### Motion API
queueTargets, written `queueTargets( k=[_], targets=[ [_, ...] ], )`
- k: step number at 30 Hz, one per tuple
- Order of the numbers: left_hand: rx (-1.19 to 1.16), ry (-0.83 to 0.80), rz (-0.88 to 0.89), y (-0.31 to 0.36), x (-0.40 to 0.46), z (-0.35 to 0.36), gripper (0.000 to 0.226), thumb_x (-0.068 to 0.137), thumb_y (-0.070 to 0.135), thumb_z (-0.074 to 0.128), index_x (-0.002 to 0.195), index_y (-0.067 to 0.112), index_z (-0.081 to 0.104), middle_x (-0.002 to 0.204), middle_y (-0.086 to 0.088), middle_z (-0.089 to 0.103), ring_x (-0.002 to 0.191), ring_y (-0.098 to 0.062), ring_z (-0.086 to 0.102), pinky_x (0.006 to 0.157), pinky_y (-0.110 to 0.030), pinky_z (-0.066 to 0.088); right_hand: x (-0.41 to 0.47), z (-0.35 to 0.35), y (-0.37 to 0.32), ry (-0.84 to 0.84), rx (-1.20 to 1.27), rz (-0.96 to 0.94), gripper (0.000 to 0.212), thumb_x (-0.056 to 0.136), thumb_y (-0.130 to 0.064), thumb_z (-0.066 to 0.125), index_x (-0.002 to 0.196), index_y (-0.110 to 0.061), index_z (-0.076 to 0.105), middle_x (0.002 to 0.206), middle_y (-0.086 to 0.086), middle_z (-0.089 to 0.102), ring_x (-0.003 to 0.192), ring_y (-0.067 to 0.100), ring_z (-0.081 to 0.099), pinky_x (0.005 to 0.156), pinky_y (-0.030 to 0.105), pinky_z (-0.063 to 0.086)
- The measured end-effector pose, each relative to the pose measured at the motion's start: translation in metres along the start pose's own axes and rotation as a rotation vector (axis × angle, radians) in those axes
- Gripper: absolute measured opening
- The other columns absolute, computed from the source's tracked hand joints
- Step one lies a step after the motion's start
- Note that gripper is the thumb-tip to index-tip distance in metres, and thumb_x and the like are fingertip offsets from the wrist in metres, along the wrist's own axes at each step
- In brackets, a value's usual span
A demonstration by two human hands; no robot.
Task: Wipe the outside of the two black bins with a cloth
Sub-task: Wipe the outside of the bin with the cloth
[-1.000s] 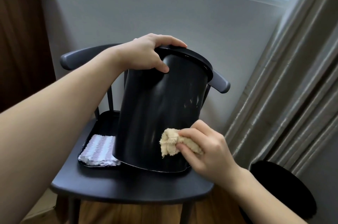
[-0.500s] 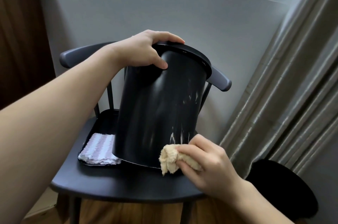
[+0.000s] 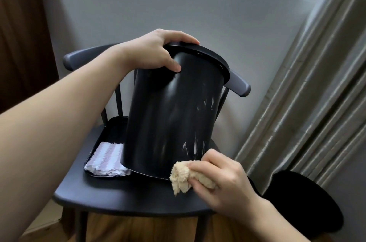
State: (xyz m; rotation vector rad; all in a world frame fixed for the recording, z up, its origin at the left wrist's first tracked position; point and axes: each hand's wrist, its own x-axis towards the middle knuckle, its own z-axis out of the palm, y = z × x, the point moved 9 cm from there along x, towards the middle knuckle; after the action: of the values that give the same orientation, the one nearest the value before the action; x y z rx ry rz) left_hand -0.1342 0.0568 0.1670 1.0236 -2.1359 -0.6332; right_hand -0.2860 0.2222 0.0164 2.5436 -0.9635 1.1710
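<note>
A tall black bin [image 3: 168, 115] stands tilted on a dark chair, its wall marked with pale streaks low on the right. My left hand [image 3: 156, 53] grips its upper rim, fingers over the edge and thumb on the wall. My right hand [image 3: 219, 178] holds a bunched beige cloth [image 3: 181, 177] at the bin's lower right edge, just at the base. A second black bin [image 3: 309, 204] sits on the floor at the lower right, partly hidden behind my right forearm.
The dark chair [image 3: 126, 196] has a curved backrest behind the bin. A black tray [image 3: 111, 129] on its seat holds a folded striped cloth [image 3: 108, 157], left of the bin. Grey curtains [image 3: 309, 103] hang at the right; the wall and a window lie behind.
My right hand has slid the beige cloth down the bin's wall to its base. The left hand keeps its grip on the rim.
</note>
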Motion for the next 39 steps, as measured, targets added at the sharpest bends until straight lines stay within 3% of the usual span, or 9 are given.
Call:
queueTargets(
  k=[6,9,12,16,19,25,28,31,39],
  targets=[
    [0.009,0.007,-0.010,0.002,-0.001,0.001,0.069,0.082,-0.001,0.076,0.122,0.054,0.065,0.115,0.023,0.067,0.104,0.001,0.066,0.084,-0.015,0.054,0.030,-0.031,0.025,0.241,-0.082,0.181,0.018,0.087,-0.020,0.073,0.102,-0.011,0.073,0.087,-0.002,0.055,0.072,0.015,0.058,0.064,0.030,0.052],
    [0.002,0.007,-0.023,0.001,-0.003,0.000,0.069,0.081,-0.001,0.076,0.120,0.055,0.065,0.115,0.022,0.068,0.104,0.000,0.067,0.083,-0.014,0.054,0.021,-0.019,0.018,0.170,0.022,0.112,0.018,0.086,-0.019,0.075,0.102,-0.013,0.073,0.086,-0.002,0.055,0.071,0.014,0.057,0.062,0.030,0.051],
    [0.009,0.025,-0.034,0.001,-0.004,0.001,0.068,0.079,0.003,0.078,0.117,0.058,0.065,0.116,0.023,0.067,0.108,-0.003,0.066,0.096,-0.025,0.055,-0.003,-0.007,0.014,0.112,0.103,0.085,0.020,0.085,-0.020,0.076,0.104,-0.016,0.072,0.086,-0.003,0.055,0.072,0.013,0.058,0.061,0.031,0.051],
    [0.047,0.050,-0.067,0.003,-0.005,0.004,0.062,0.064,0.034,0.083,0.116,0.060,0.062,0.124,0.020,0.064,0.126,-0.020,0.057,0.111,-0.043,0.045,-0.010,-0.006,0.020,0.140,0.105,0.126,0.019,0.088,-0.025,0.073,0.102,-0.013,0.074,0.086,-0.003,0.056,0.074,0.013,0.059,0.063,0.030,0.051],
    [0.186,0.113,-0.095,0.008,-0.004,0.001,0.058,0.067,0.040,0.087,0.113,0.057,0.056,0.128,0.010,0.058,0.127,-0.029,0.049,0.111,-0.044,0.040,-0.010,-0.005,0.020,0.149,0.118,0.134,0.020,0.089,-0.027,0.072,0.104,-0.013,0.073,0.088,-0.003,0.057,0.076,0.013,0.059,0.064,0.030,0.052],
    [0.345,0.106,-0.042,0.034,-0.002,0.013,0.067,0.080,0.023,0.079,0.133,0.055,0.051,0.108,0.018,0.045,0.097,-0.006,0.020,0.094,-0.031,0.020,-0.012,-0.006,0.022,0.161,0.137,0.166,0.020,0.090,-0.029,0.071,0.105,-0.015,0.073,0.089,-0.005,0.057,0.077,0.012,0.060,0.065,0.030,0.052],
    [0.293,0.072,-0.091,0.028,0.002,0.013,0.068,0.079,0.023,0.079,0.122,0.068,0.051,0.124,0.015,0.052,0.115,-0.019,0.030,0.096,-0.033,0.027,-0.012,-0.006,0.017,0.159,0.151,0.152,0.020,0.090,-0.029,0.072,0.105,-0.016,0.073,0.089,-0.005,0.057,0.077,0.011,0.060,0.065,0.028,0.052],
    [0.225,0.038,-0.102,0.021,0.005,0.012,0.068,0.072,0.023,0.082,0.116,0.067,0.056,0.131,0.017,0.058,0.128,-0.030,0.046,0.112,-0.040,0.035,-0.012,-0.010,0.016,0.176,0.156,0.152,0.020,0.088,-0.026,0.073,0.104,-0.014,0.074,0.087,-0.003,0.057,0.075,0.011,0.059,0.064,0.028,0.051],
    [0.134,0.005,-0.076,0.014,0.007,0.013,0.071,0.064,0.026,0.082,0.119,0.065,0.060,0.123,0.027,0.064,0.126,-0.020,0.057,0.116,-0.045,0.039,-0.009,-0.014,0.015,0.114,0.153,0.136,0.020,0.084,-0.023,0.075,0.100,-0.012,0.075,0.082,-0.001,0.056,0.068,0.013,0.057,0.059,0.030,0.050]
  ],
)
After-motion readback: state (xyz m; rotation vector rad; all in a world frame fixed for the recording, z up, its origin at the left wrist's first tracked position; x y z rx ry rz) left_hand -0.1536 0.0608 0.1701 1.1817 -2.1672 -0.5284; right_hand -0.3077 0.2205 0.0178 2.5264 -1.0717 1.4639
